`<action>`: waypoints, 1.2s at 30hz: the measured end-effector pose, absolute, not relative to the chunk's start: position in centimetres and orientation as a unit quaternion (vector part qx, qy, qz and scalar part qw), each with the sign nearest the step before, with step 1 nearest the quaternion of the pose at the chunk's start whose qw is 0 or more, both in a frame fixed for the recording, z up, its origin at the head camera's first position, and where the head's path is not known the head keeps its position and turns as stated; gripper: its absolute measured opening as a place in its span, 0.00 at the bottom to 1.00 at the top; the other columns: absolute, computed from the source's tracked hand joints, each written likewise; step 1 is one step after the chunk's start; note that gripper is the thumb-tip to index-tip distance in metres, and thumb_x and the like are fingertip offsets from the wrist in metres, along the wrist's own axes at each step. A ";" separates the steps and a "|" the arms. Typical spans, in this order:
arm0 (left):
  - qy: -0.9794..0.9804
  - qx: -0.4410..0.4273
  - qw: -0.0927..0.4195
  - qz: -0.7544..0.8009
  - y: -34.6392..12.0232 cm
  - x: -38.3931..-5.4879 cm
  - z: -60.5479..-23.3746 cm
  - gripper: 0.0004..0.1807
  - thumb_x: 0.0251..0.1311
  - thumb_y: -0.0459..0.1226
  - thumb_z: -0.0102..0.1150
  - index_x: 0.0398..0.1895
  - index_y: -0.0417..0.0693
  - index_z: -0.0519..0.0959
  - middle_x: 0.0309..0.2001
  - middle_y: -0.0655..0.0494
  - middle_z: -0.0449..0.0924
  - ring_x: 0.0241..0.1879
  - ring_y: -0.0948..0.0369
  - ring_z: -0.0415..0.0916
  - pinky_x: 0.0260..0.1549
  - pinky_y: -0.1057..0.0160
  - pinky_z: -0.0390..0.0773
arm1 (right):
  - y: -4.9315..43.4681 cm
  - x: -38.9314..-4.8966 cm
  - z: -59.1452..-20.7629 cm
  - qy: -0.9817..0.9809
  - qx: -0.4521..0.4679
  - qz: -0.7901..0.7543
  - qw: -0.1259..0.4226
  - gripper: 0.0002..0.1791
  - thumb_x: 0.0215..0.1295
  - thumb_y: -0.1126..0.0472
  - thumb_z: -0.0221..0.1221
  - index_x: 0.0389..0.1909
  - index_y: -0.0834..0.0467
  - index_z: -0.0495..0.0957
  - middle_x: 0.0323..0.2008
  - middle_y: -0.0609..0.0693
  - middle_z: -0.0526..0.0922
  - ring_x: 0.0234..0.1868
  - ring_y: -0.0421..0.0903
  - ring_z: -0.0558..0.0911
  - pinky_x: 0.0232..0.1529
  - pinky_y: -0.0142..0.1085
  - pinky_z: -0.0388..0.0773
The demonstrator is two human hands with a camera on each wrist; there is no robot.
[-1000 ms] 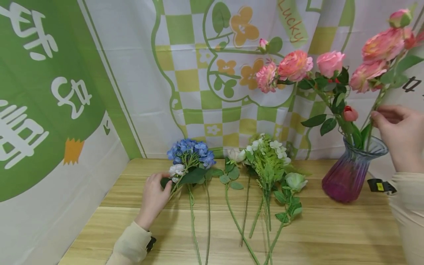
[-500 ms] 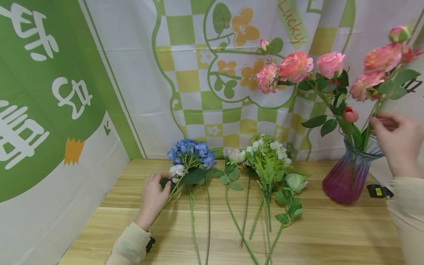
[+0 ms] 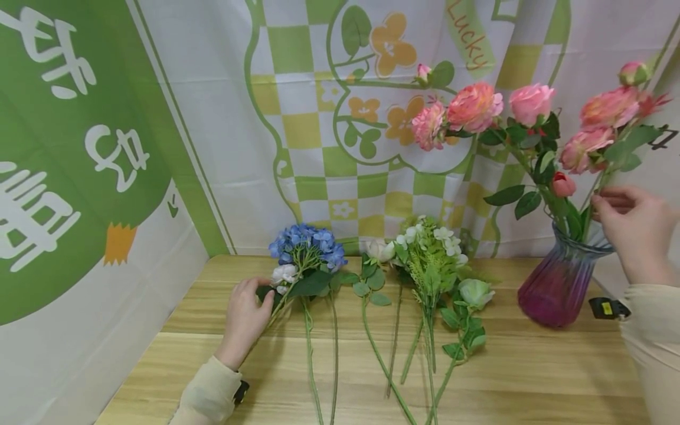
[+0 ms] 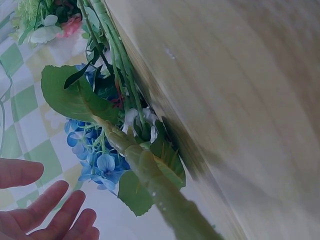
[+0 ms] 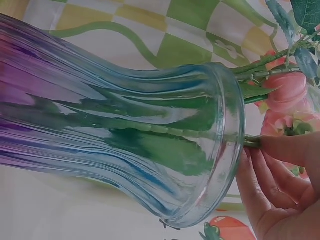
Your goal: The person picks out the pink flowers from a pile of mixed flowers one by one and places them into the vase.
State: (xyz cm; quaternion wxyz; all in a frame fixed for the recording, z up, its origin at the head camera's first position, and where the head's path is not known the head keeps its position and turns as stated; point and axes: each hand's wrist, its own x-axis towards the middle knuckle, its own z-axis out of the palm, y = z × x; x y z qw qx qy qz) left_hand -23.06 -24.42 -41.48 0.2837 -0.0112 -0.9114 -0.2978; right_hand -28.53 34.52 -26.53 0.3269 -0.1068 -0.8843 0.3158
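My right hand (image 3: 637, 227) pinches the green stem of a pink artificial rose spray (image 3: 611, 106) just above the rim of a glass vase (image 3: 555, 286), purple below and bluish above. In the right wrist view, the stem (image 5: 252, 141) runs from between thumb and fingers down into the vase. Other pink roses (image 3: 475, 106) and a red tulip bud (image 3: 563, 184) stand in the vase too. At the left, my left hand (image 3: 248, 321) rests beside a white flower (image 3: 284, 273) and a blue hydrangea (image 3: 308, 245). Its fingers (image 4: 50, 197) are spread, with nothing between them in the left wrist view.
Mid-table lie a green-and-white spray (image 3: 427, 260), a pale green rose (image 3: 474, 292) and a whitish flower (image 3: 378, 250), stems toward the front edge. A black item (image 3: 608, 308) lies right of the vase. A patterned cloth (image 3: 372, 195) hangs behind the wooden table (image 3: 212, 330).
My right hand has moved down with the pink rose spray, so its blooms are lower and its stem deeper in the vase. The left hand has stayed put.
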 end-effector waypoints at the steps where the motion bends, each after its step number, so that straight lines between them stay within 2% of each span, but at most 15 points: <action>1: -0.912 -0.011 0.284 -0.297 -24.4 -23.1 -41.5 0.12 0.56 0.34 0.60 0.42 0.36 0.79 0.44 0.39 0.79 0.48 0.44 0.72 0.50 0.47 0.69 | 34.5 -28.6 -26.6 -0.887 -0.105 0.312 0.325 0.23 0.69 0.54 0.50 0.55 0.67 0.74 0.42 0.58 0.79 0.19 0.11 0.60 0.21 0.12 0.60; 5: -0.911 -0.010 0.289 -0.295 -24.4 -23.0 -41.5 0.11 0.55 0.32 0.61 0.41 0.36 0.80 0.43 0.39 0.80 0.47 0.44 0.72 0.50 0.46 0.69 | 34.6 -28.6 -26.7 -0.895 -0.100 0.297 0.316 0.22 0.68 0.54 0.51 0.53 0.68 0.75 0.42 0.60 0.81 0.20 0.12 0.59 0.20 0.14 0.60; 7: -0.911 -0.009 0.288 -0.295 -24.4 -23.0 -41.5 0.11 0.55 0.33 0.61 0.41 0.37 0.80 0.43 0.39 0.80 0.47 0.44 0.72 0.50 0.46 0.69 | 34.6 -28.7 -26.8 -0.899 -0.097 0.297 0.307 0.22 0.68 0.54 0.51 0.53 0.68 0.75 0.38 0.55 0.82 0.19 0.12 0.59 0.20 0.15 0.60; 9: -0.912 -0.008 0.285 -0.295 -24.4 -23.0 -41.4 0.11 0.56 0.33 0.61 0.41 0.37 0.80 0.44 0.39 0.80 0.48 0.44 0.72 0.50 0.47 0.69 | 34.7 -28.7 -26.8 -0.898 -0.091 0.304 0.304 0.21 0.67 0.55 0.52 0.51 0.68 0.75 0.31 0.43 0.80 0.19 0.12 0.61 0.20 0.15 0.62; 11: -0.912 -0.008 0.283 -0.297 -24.5 -23.0 -41.4 0.12 0.56 0.34 0.60 0.42 0.37 0.79 0.44 0.39 0.79 0.48 0.44 0.72 0.51 0.46 0.69 | 34.7 -28.8 -26.9 -0.900 -0.090 0.305 0.299 0.21 0.67 0.55 0.53 0.51 0.69 0.75 0.30 0.41 0.78 0.18 0.12 0.61 0.19 0.15 0.63; 13: -0.912 -0.007 0.281 -0.299 -24.5 -23.0 -41.5 0.12 0.57 0.35 0.60 0.42 0.38 0.79 0.45 0.39 0.79 0.49 0.44 0.72 0.51 0.47 0.69 | 34.7 -28.8 -27.1 -0.901 -0.087 0.305 0.294 0.22 0.67 0.56 0.52 0.52 0.69 0.74 0.35 0.54 0.82 0.18 0.12 0.61 0.19 0.15 0.63; 14: -0.912 -0.007 0.281 -0.300 -24.5 -23.0 -41.5 0.12 0.57 0.35 0.60 0.42 0.37 0.79 0.45 0.39 0.79 0.49 0.44 0.72 0.51 0.47 0.69 | 34.7 -28.9 -27.1 -0.902 -0.087 0.305 0.293 0.22 0.66 0.56 0.53 0.52 0.70 0.74 0.35 0.56 0.83 0.17 0.12 0.61 0.19 0.15 0.63; 16: -0.912 -0.007 0.281 -0.300 -24.7 -23.0 -41.6 0.12 0.57 0.34 0.60 0.42 0.37 0.79 0.46 0.39 0.79 0.49 0.44 0.72 0.52 0.47 0.69 | 34.6 -28.9 -27.2 -0.905 -0.090 0.298 0.290 0.22 0.66 0.56 0.52 0.52 0.70 0.73 0.45 0.69 0.80 0.17 0.11 0.60 0.18 0.15 0.62; 27: -0.917 0.011 0.256 -0.306 -25.5 -22.4 -41.7 0.15 0.59 0.34 0.58 0.46 0.34 0.77 0.50 0.36 0.77 0.53 0.42 0.70 0.54 0.44 0.67 | 34.7 -29.0 -27.2 -0.911 -0.101 0.304 0.261 0.24 0.65 0.58 0.51 0.57 0.70 0.68 0.51 0.73 0.76 0.17 0.11 0.58 0.18 0.16 0.61; 36: -0.921 0.015 0.249 -0.300 -25.8 -22.2 -41.6 0.15 0.59 0.34 0.58 0.47 0.33 0.77 0.49 0.35 0.77 0.52 0.42 0.69 0.53 0.44 0.68 | 34.8 -29.2 -27.4 -0.915 -0.110 0.300 0.248 0.25 0.65 0.59 0.52 0.57 0.72 0.67 0.51 0.74 0.75 0.21 0.14 0.55 0.19 0.17 0.59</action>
